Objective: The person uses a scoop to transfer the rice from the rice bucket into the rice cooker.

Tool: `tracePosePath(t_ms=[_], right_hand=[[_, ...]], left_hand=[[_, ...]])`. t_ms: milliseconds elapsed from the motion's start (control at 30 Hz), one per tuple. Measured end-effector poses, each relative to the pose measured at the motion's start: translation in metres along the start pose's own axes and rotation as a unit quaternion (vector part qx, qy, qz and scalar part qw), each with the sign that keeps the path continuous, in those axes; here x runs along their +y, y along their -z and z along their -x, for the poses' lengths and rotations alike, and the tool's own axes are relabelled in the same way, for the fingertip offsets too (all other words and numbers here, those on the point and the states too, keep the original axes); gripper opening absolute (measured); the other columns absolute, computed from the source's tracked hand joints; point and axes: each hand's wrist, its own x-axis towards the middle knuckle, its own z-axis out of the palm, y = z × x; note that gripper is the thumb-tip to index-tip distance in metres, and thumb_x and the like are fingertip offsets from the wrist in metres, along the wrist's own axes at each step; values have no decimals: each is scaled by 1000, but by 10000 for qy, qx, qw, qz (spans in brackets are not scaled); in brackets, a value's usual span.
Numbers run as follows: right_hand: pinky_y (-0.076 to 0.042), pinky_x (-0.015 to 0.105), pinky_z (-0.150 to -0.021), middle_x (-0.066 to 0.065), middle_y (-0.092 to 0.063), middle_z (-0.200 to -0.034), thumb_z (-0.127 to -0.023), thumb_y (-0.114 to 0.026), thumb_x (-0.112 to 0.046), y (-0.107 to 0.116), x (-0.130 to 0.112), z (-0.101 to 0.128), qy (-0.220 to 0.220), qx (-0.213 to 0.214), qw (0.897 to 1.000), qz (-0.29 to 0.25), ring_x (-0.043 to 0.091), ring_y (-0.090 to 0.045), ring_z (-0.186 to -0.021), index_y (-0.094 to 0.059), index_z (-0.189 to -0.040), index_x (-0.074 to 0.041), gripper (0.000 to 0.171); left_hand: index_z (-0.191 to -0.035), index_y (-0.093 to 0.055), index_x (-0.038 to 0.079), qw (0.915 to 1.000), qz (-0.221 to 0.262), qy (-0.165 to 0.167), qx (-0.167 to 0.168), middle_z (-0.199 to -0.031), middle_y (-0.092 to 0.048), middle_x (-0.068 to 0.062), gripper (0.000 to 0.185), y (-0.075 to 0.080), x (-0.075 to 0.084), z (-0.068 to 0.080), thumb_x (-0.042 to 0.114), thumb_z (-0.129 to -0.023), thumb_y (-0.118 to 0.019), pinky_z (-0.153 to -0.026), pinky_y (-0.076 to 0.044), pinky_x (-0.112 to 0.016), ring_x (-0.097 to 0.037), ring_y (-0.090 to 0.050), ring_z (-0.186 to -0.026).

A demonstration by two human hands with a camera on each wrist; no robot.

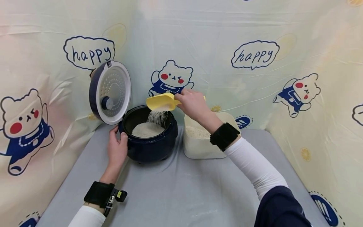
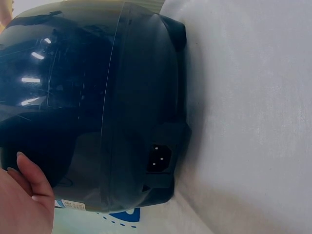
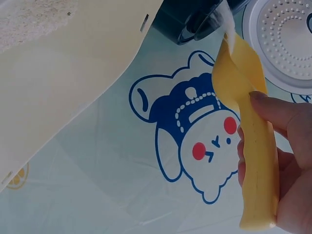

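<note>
A dark blue rice cooker (image 1: pixel 150 148) stands on the table, its lid (image 1: pixel 112 94) raised at the left. White rice (image 1: pixel 147 130) lies heaped in its pot. My right hand (image 1: pixel 193 104) grips the handle of a yellow scoop (image 1: pixel 160 101), tilted above the pot. From the scoop's lip a stream of rice (image 1: pixel 158 117) falls into the pot. In the right wrist view, fingers and thumb wrap the scoop handle (image 3: pixel 258 180). My left hand (image 1: pixel 117 146) rests against the cooker's left side, below the lid; the left wrist view shows it touching the glossy casing (image 2: pixel 58 97).
A cream container (image 1: pixel 205 149) with rice inside stands right of the cooker, under my right forearm. The grey tablecloth (image 1: pixel 181 195) stretches towards me. A printed curtain (image 1: pixel 215 31) hangs behind and at both sides. The cooker's power socket (image 2: pixel 159 158) shows low on its casing.
</note>
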Motion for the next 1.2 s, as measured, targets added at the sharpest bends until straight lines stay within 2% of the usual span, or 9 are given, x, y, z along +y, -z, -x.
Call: tracePosePath(t_ms=[200, 600, 800, 900, 1033, 1100, 1200], right_hand=[[-51, 32, -65, 8, -67, -96, -95, -78, -27, -5, 1, 2, 240, 356, 9991, -18, 25, -61, -82, -72, -118, -14, 27], [-47, 33, -67, 9, -62, -96, -96, -77, -23, -14, 6, 7, 366, 642, 9973, -44, 26, -57, -83, -64, -115, -10, 27], [-42, 33, -60, 10, -60, -93, -96, -76, -21, -16, 10, 10, 468, 695, 9965, -48, 26, -56, -70, -64, -115, -9, 26], [-44, 33, -57, 11, -60, -93, -98, -75, -24, -17, 13, 13, 382, 585, 9971, -303, 26, -56, -66, -64, -115, -9, 25], [-48, 35, -57, 11, -64, -102, -99, -74, -27, -17, 19, 19, 19, 189, 9962, -849, 26, -60, -73, -65, -118, -11, 26], [-50, 37, -59, 11, -66, -106, -98, -74, -27, -16, 23, 23, -194, -57, 9934, -1126, 27, -60, -78, -66, -121, -12, 28], [-54, 39, -70, 12, -67, -112, -97, -75, -27, -15, 30, 29, -458, -349, 9853, -1607, 29, -64, -90, -66, -123, -12, 32]], left_hand=[[-156, -43, 8, 10000, 37, 43, -76, -89, -45, -15, 53, 0, 0, 0, 28, -107, -41, -80, -34, -41, -30, -43, -78], [-156, -42, 9, 9999, 41, 120, -115, -88, -44, -14, 53, -1, -1, 0, 30, -107, -41, -79, -34, -41, -28, -43, -78], [-156, -43, 9, 9998, 49, 158, -104, -89, -44, -12, 53, -1, -2, -1, 30, -107, -41, -79, -33, -39, -24, -42, -76], [-155, -44, 8, 9999, 40, 118, -48, -87, -45, -12, 53, -1, -3, -1, 29, -107, -41, -79, -34, -40, -26, -43, -77], [-154, -45, 7, 10000, 6, 80, 3, -82, -44, -11, 52, -2, -4, -1, 29, -106, -42, -78, -34, -40, -29, -44, -76], [-154, -45, 8, 9999, -21, 99, 9, -80, -44, -10, 52, -2, -4, -1, 29, -106, -42, -77, -34, -40, -28, -44, -75], [-153, -46, 9, 9999, -42, 129, 26, -76, -43, -9, 52, -2, -4, -2, 30, -106, -42, -75, -34, -39, -28, -43, -73]])
